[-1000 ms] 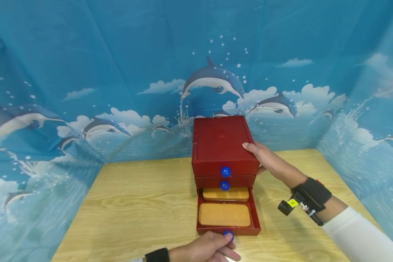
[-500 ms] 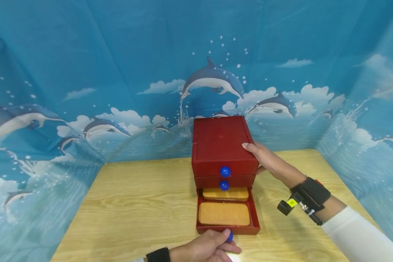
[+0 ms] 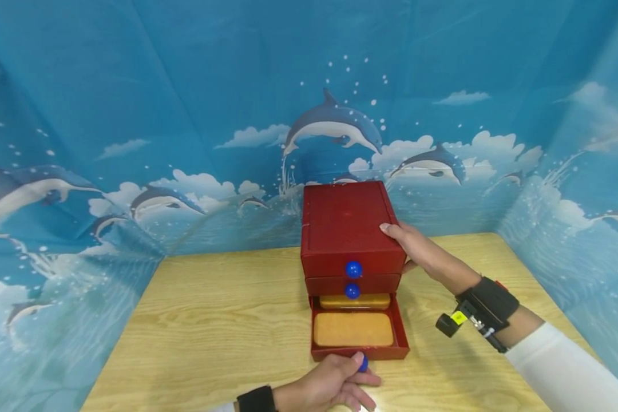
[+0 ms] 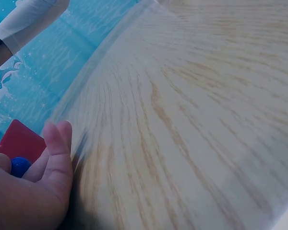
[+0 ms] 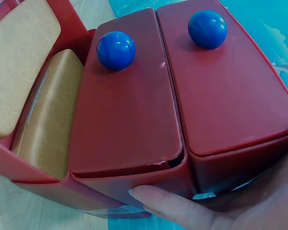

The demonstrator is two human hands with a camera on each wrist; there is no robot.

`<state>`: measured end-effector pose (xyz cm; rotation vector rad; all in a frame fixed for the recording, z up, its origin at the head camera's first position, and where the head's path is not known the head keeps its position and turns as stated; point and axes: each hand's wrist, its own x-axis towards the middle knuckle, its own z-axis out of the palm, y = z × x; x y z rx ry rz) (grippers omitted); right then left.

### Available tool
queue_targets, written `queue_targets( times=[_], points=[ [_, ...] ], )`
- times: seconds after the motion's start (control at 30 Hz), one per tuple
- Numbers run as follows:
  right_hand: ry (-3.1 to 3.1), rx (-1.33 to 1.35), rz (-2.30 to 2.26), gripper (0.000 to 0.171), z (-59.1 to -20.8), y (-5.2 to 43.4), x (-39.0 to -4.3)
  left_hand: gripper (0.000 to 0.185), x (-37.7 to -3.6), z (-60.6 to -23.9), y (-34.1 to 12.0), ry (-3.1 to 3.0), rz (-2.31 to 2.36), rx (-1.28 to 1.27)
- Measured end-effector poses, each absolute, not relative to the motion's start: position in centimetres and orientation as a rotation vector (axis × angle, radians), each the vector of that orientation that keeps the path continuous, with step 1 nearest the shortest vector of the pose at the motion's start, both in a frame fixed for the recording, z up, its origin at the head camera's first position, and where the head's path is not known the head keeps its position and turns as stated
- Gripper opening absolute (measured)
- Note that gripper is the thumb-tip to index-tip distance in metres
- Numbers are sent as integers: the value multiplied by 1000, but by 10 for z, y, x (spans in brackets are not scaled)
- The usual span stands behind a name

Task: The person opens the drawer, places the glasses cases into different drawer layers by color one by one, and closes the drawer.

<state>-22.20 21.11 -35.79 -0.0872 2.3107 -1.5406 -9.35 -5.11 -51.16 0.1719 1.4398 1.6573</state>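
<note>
Nearest the viewer, the left hand [image 3: 325, 384] pinches the blue knob [image 3: 361, 364] of the bottom drawer [image 3: 359, 350], thumb and fingers curled round it, at the front of a small red chest [image 3: 346, 229] that stands on a wooden table [image 3: 226, 320]. The drawer juts forward from the chest, partly open, and holds two tan oblong pads [image 3: 353, 329], one in front of the other, the rear one [image 3: 355, 300] half hidden under the chest's body. Above the drawer sit two closed drawers, each with its own round blue knob, the middle one [image 3: 352, 290] and the top one [image 3: 353, 269]. The right hand [image 3: 411, 246] grips the chest's right side near the top edge, thumb lying on the lid and fingers wrapped down the side wall; the right wrist view shows a fingertip [image 5: 158, 199] pressed against the red wall. Judging from this, the small round knob could slip from the pinch, since little of it is held. The chest looks light and glossy, so if the right hand loosened, the whole chest could slide on the table with the drawer instead of staying put. The drawer might also jam if moved at a slant. Behind the chest hangs a blue backdrop [image 3: 134, 114] printed with dolphins and clouds.
</note>
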Motion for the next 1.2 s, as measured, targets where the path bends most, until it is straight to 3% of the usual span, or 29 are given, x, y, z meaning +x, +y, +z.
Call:
queue_targets(
  times=[0.47,1.2],
  points=[
    [2309,-81,-1540,76,-360,208,-221,58,-99,-509,-51,1509,1654,138],
    [2319,-83,-1538,78,-359,210,-222,46,-91,-517,-38,1333,1909,29]
  ],
)
